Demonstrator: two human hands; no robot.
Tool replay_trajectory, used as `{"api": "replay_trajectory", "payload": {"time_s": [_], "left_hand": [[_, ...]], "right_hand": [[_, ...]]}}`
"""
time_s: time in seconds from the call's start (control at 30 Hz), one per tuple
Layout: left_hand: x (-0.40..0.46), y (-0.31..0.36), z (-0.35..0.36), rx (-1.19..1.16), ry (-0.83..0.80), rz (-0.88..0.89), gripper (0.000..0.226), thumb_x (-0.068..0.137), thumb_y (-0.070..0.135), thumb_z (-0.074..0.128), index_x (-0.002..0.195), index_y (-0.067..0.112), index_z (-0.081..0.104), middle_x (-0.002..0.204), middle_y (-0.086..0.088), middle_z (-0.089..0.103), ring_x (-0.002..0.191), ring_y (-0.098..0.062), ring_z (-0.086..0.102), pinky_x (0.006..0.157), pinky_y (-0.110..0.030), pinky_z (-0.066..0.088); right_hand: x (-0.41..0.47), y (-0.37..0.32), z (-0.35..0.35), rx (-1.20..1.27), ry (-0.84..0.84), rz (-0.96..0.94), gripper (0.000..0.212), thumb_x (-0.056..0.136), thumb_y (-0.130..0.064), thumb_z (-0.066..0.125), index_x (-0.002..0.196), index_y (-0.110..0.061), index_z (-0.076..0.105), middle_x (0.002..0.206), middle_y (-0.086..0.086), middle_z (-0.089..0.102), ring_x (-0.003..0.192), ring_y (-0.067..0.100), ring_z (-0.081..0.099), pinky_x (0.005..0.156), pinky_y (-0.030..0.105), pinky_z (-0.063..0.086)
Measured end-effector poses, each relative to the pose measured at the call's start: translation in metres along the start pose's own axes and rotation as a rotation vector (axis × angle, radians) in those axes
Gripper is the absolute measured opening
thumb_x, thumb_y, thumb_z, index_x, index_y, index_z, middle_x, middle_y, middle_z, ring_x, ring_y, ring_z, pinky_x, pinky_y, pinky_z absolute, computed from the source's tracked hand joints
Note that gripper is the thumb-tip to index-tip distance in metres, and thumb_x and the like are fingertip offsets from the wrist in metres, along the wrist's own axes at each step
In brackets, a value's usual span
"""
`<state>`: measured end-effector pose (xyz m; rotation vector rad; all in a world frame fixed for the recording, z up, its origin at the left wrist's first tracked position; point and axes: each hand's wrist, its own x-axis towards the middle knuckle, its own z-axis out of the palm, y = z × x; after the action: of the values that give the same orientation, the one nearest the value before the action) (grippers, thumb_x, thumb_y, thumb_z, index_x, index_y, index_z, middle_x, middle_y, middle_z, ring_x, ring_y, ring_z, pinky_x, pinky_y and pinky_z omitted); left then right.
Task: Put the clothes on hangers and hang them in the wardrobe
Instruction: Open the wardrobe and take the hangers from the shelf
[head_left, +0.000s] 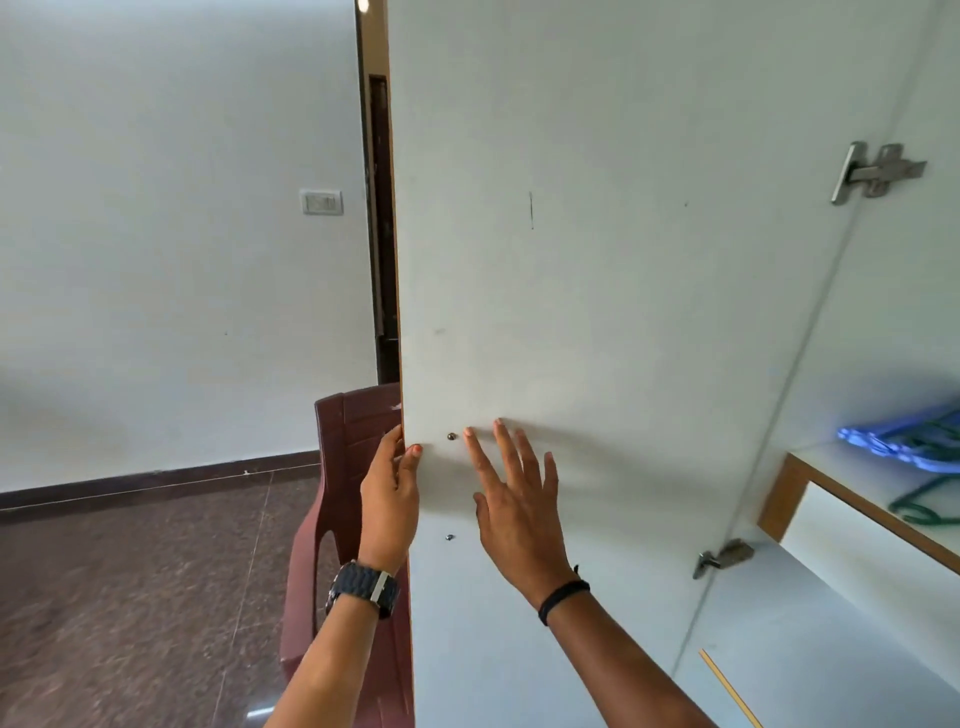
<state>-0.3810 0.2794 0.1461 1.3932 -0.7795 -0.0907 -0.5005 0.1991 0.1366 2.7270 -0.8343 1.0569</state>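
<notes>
The wardrobe door stands open, its tall axis upright and its free edge at the left, where the left hand has its grip on that edge, thumb on the inner face and fingers wrapped behind. The right hand lies released, fingers spread flat against the inner face just beside it. The hangers lie well to the right on a shelf; no clothes show.
</notes>
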Motion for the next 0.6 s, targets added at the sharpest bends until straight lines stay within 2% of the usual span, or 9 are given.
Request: {"api": "replay_trajectory", "payload": {"time_s": [0.07, 0.2, 0.4, 0.5, 0.53, 0.6], "left_hand": [[0.017, -0.009, 0.001, 0.023, 0.000, 0.003, 0.028, 0.101, 0.017, 0.042, 0.126, 0.022, 0.053, 0.114, 0.007, 0.066, 0.101, -0.007, 0.063, 0.085, -0.027, 0.052], [0.040, -0.019, 0.004, 0.017, -0.013, -0.007, 0.028, 0.101, 0.016, 0.042, 0.125, 0.020, 0.055, 0.112, 0.007, 0.066, 0.099, -0.004, 0.063, 0.083, -0.022, 0.050], [0.045, -0.028, 0.010, 0.059, 0.038, 0.004, 0.027, 0.101, 0.020, 0.042, 0.126, 0.022, 0.053, 0.107, 0.018, 0.064, 0.097, 0.003, 0.061, 0.077, -0.011, 0.047], [0.037, -0.031, 0.018, 0.098, 0.126, -0.008, 0.036, 0.099, 0.021, 0.048, 0.134, 0.019, 0.046, 0.123, 0.008, 0.058, 0.113, -0.007, 0.056, 0.092, -0.023, 0.047], [0.031, -0.031, 0.022, 0.137, 0.183, 0.007, 0.040, 0.097, 0.018, 0.050, 0.137, 0.016, 0.043, 0.130, 0.005, 0.052, 0.120, -0.011, 0.050, 0.098, -0.026, 0.043], [0.017, -0.026, 0.033, 0.246, 0.315, 0.074, 0.042, 0.094, 0.008, 0.053, 0.135, 0.010, 0.044, 0.132, -0.003, 0.046, 0.123, -0.017, 0.042, 0.101, -0.029, 0.036]], "right_hand": [[0.010, 0.001, 0.016, -0.041, -0.015, 0.001, 0.100, 0.072, -0.015, 0.077, 0.152, -0.029, 0.019, 0.157, 0.007, 0.025, 0.142, 0.030, 0.029, 0.105, 0.057, 0.036], [0.022, 0.006, 0.037, -0.077, 0.005, -0.009, 0.105, 0.071, -0.011, 0.076, 0.153, -0.028, 0.013, 0.160, 0.006, 0.014, 0.143, 0.031, 0.026, 0.107, 0.058, 0.034], [0.028, 0.013, 0.050, -0.120, 0.017, -0.031, 0.108, 0.069, -0.001, 0.069, 0.154, -0.027, 0.009, 0.161, 0.005, 0.003, 0.145, 0.032, 0.018, 0.108, 0.058, 0.031], [0.029, 0.016, 0.045, -0.081, -0.004, -0.058, 0.102, 0.070, 0.001, 0.066, 0.153, -0.027, 0.013, 0.161, 0.005, 0.008, 0.146, 0.030, 0.018, 0.109, 0.057, 0.030], [0.028, 0.019, 0.042, -0.054, -0.014, -0.077, 0.100, 0.071, 0.001, 0.065, 0.153, -0.026, 0.015, 0.161, 0.005, 0.011, 0.146, 0.029, 0.017, 0.110, 0.056, 0.029], [0.027, 0.027, 0.036, 0.024, -0.030, -0.110, 0.093, 0.073, 0.000, 0.064, 0.152, -0.023, 0.020, 0.159, 0.006, 0.016, 0.146, 0.025, 0.018, 0.111, 0.053, 0.029]]}}
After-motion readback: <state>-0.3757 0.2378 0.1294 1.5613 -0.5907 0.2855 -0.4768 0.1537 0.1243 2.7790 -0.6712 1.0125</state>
